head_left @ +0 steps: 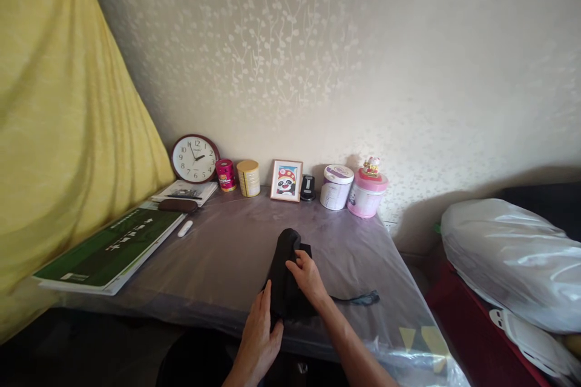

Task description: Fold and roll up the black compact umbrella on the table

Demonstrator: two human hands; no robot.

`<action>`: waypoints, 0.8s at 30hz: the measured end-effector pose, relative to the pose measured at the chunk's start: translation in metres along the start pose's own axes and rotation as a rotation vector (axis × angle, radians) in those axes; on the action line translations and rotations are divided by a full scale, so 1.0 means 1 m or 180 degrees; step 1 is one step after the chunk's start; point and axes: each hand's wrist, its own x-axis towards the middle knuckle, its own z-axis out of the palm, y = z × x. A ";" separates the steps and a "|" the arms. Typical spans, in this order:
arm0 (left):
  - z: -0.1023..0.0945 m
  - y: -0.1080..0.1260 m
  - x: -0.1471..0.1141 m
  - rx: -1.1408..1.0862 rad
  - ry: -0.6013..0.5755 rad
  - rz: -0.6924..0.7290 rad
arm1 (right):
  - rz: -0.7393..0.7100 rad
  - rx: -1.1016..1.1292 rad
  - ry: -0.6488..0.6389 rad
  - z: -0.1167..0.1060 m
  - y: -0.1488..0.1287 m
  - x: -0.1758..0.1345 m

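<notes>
A black, rolled-up bundle (282,269), apparently of soft fabric, lies near the front edge of the table; I cannot tell its exact kind. My left hand (260,329) grips its near left side, fingers along the side and thumb at the near end. On top, toward the right, my right hand (306,275) holds the fabric with curled fingers, its thumb and forefinger near the fold. Part of a flat black piece shows under and right of the roll. A dark strip with a bluish end (365,299) trails out to the right on the table.
Along the wall stand a clock (195,158), tins (249,178), a framed panda picture (286,181) and tubs (336,187). Green books (113,248) and a brown case (178,205) lie left on the plastic-covered table (218,260). A plastic-wrapped bundle (512,254) sits right.
</notes>
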 end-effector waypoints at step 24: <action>0.003 -0.020 -0.001 0.0642 0.0321 0.0307 | -0.0843 0.0094 -0.0937 0.007 -0.010 -0.011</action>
